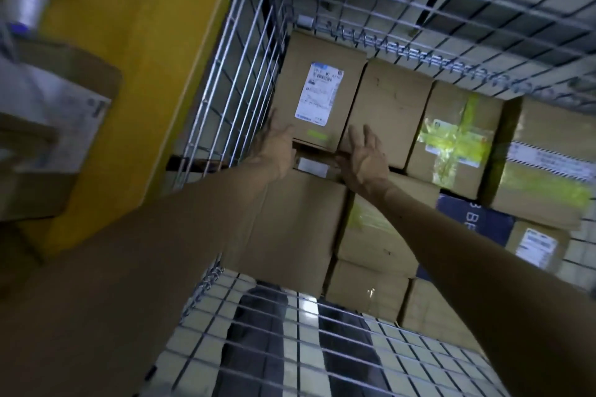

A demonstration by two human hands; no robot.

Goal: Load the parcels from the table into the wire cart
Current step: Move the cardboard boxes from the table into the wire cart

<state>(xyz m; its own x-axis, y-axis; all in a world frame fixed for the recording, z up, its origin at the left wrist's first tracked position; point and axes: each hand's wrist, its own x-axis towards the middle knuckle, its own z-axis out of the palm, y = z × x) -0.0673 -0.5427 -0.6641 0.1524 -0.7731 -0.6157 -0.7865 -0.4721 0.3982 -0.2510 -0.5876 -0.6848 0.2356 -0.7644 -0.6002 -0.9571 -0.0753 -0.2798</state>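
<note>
Both my arms reach down into the wire cart. A brown cardboard parcel with a white shipping label lies in the cart's far left corner on top of other boxes. My left hand lies with straight fingers against the parcel's near left edge. At the near right corner, my right hand touches it with spread fingers. A plain brown box sits directly to its right. Several more parcels fill the cart, one with yellow tape.
A yellow table stands left of the cart with cardboard parcels on it. The cart's near wire wall lies below my arms, its far wall above the boxes. A dark blue parcel sits at right.
</note>
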